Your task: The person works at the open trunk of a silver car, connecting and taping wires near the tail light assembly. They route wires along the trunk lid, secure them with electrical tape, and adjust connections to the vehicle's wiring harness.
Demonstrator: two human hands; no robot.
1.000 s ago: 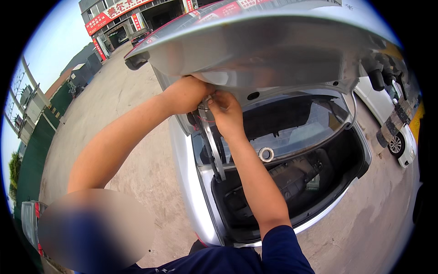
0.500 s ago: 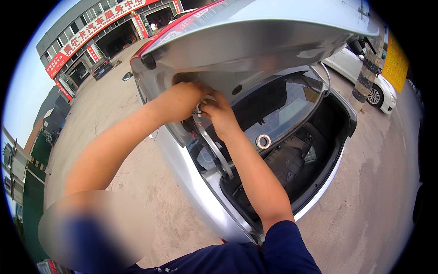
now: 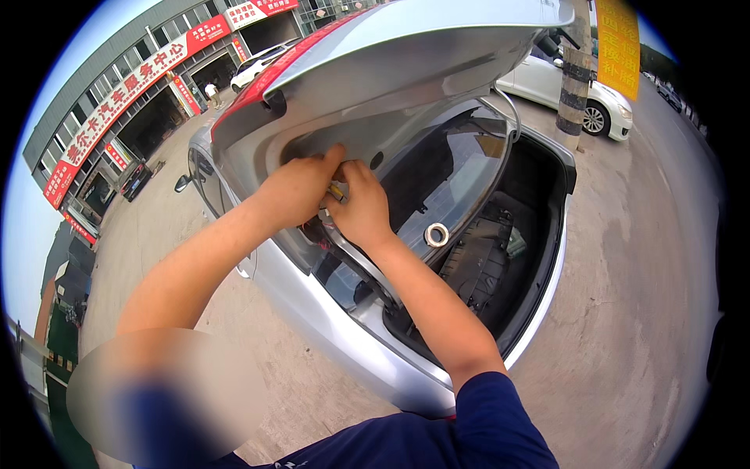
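Observation:
My left hand [image 3: 306, 187] is closed at the underside of the raised silver trunk lid [image 3: 406, 74], beside its recess. My right hand [image 3: 361, 203] is pinched around a small yellow-and-dark piece [image 3: 338, 190] just below, touching or nearly touching the left; what the left fingers hold is hidden. Red wires [image 3: 319, 241] and the metal hinge arm [image 3: 348, 248] lie under my hands. A roll of tape [image 3: 437, 234] rests by the lower edge of the rear window [image 3: 428, 187]. The open trunk [image 3: 527, 180] holds dark liners and parts.
A striped post [image 3: 575, 90] with a yellow banner stands behind the car, near a white car [image 3: 613, 117]. Across the concrete yard [image 3: 625, 273] are garage bays, parked cars and a distant person [image 3: 212, 94]. A green fence runs at far left.
The view has rotated, showing more of the garages and shifting the car leftward. Both hands shifted slightly at the lid, and the yellow piece between my fingers now shows more clearly.

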